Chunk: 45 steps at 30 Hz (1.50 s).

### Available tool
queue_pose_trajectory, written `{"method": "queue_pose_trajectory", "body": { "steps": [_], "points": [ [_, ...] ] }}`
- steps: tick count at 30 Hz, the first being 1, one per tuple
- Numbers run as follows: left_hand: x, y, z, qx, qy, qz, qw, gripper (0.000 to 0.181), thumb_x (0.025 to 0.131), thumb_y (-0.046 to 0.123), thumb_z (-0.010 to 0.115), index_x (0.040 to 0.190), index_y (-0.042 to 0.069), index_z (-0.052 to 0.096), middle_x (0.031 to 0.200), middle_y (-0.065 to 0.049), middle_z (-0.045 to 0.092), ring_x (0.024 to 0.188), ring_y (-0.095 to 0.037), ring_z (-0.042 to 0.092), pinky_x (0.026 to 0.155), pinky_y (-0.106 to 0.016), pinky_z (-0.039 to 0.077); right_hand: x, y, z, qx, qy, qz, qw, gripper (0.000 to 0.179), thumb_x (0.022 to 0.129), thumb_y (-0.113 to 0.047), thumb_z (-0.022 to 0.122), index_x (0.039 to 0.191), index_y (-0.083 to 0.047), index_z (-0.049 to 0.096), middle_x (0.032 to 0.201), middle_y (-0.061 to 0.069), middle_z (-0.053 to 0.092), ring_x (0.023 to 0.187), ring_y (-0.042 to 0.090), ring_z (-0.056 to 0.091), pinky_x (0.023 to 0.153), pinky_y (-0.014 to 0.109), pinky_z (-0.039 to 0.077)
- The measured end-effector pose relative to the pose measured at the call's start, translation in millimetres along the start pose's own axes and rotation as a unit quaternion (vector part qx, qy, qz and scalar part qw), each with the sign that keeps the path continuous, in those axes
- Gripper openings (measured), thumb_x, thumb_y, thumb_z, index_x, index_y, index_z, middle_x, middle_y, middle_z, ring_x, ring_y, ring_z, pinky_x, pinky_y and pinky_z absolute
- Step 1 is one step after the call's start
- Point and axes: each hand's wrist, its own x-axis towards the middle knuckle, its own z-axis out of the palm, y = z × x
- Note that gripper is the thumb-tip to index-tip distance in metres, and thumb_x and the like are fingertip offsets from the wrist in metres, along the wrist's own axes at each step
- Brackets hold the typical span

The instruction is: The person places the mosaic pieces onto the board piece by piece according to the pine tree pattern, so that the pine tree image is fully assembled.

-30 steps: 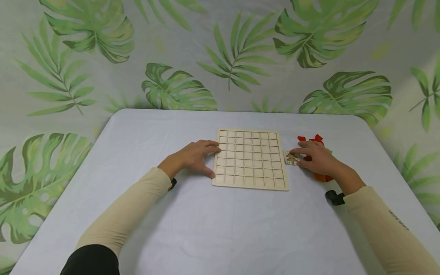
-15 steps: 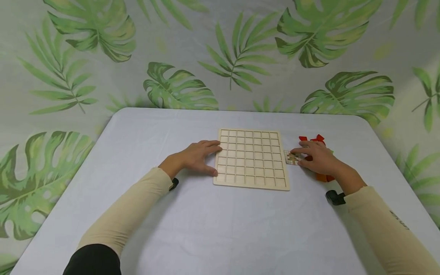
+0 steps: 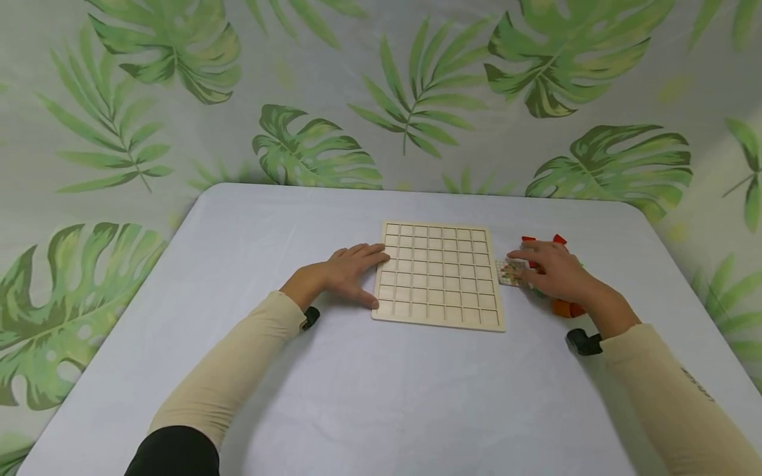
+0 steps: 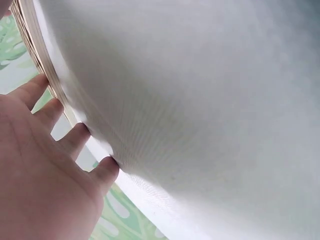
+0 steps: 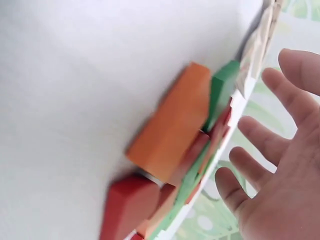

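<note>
A pale wooden grid board (image 3: 440,277) lies flat on the white table. My left hand (image 3: 348,272) is at its left edge, thumb and fingertips spread along the rim; the left wrist view shows these fingers (image 4: 75,140) loosely extended by the board's side. Against the board's right edge lies a small card with a printed picture (image 3: 510,272), partly covered by my right hand (image 3: 553,270). That hand hovers over a group of coloured blocks. From the right wrist, its fingers (image 5: 265,140) look spread and relaxed, with nothing in them.
Under and around the right hand are an orange block (image 5: 172,122), a red block (image 5: 130,205), a green block (image 5: 222,90) and several others. White cloth covers the table (image 3: 393,396), and a leaf-patterned cloth (image 3: 417,86) hangs behind its far edge.
My right hand has lifted slightly from the card and its fingers have loosened, so more of the card and the orange block shows. The left hand stays at the board's edge.
</note>
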Motion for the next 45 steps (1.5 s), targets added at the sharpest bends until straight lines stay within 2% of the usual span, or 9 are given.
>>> {"method": "queue_pose_trajectory", "body": {
  "steps": [3, 9, 17, 25, 36, 45],
  "points": [
    [-0.5, 1.1, -1.0, 0.004, -0.005, -0.002, 1.0000, 0.098, 0.081, 0.052, 0.075, 0.158, 0.018, 0.025, 0.169, -0.006, 0.011, 0.156, -0.036, 0.012, 0.119, -0.066, 0.019, -0.3, -0.4, -3.6, 0.002, 0.006, 0.005, 1.0000, 0.041, 0.096, -0.016, 0.061, 0.135, -0.005, 0.060, 0.150, 0.032, 0.041, 0.136, 0.054, 0.034, 0.105, 0.075, 0.026],
    [-1.6, 2.9, -2.0, 0.006, -0.011, -0.008, 0.9999, 0.099, 0.081, 0.053, 0.075, 0.159, 0.019, 0.024, 0.170, -0.004, 0.009, 0.156, -0.035, 0.011, 0.120, -0.064, 0.017, 0.8, 2.6, -5.2, 0.009, 0.016, 0.000, 0.9998, 0.040, 0.096, -0.016, 0.062, 0.134, -0.004, 0.060, 0.148, 0.032, 0.043, 0.136, 0.053, 0.035, 0.107, 0.072, 0.025],
    [-2.4, 3.4, -3.8, 0.004, -0.013, -0.009, 0.9999, 0.099, 0.081, 0.053, 0.075, 0.159, 0.019, 0.023, 0.170, -0.005, 0.009, 0.156, -0.034, 0.009, 0.121, -0.064, 0.016, 1.5, 2.9, -4.2, 0.001, 0.010, 0.006, 0.9999, 0.039, 0.093, -0.013, 0.065, 0.131, -0.006, 0.063, 0.149, 0.032, 0.042, 0.135, 0.053, 0.035, 0.104, 0.075, 0.027],
    [-2.3, 0.3, -3.6, -0.002, -0.014, -0.011, 0.9998, 0.100, 0.081, 0.053, 0.075, 0.159, 0.019, 0.023, 0.170, -0.004, 0.007, 0.157, -0.034, 0.007, 0.122, -0.064, 0.014, 10.3, -4.1, -3.5, -0.029, 0.016, -0.022, 0.9992, 0.033, 0.091, -0.022, 0.070, 0.122, -0.010, 0.070, 0.144, 0.030, 0.048, 0.132, 0.054, 0.038, 0.103, 0.072, 0.031],
    [0.0, 1.1, -2.3, -0.002, -0.012, -0.010, 0.9999, 0.100, 0.081, 0.053, 0.075, 0.159, 0.019, 0.023, 0.170, -0.004, 0.007, 0.157, -0.034, 0.008, 0.122, -0.063, 0.015, 18.2, -8.3, 7.3, -0.022, -0.014, 0.015, 0.9996, 0.032, 0.090, -0.027, 0.070, 0.118, -0.010, 0.070, 0.144, 0.032, 0.047, 0.139, 0.052, 0.033, 0.113, 0.068, 0.022],
    [-1.9, 0.9, -3.1, 0.011, -0.003, -0.005, 0.9999, 0.099, 0.081, 0.055, 0.075, 0.158, 0.019, 0.026, 0.169, -0.005, 0.011, 0.156, -0.035, 0.013, 0.120, -0.063, 0.019, 18.8, -13.2, 7.0, -0.038, -0.022, 0.022, 0.9988, 0.033, 0.089, -0.029, 0.070, 0.119, -0.013, 0.069, 0.147, 0.031, 0.045, 0.138, 0.052, 0.032, 0.112, 0.068, 0.024]
  ]
}}
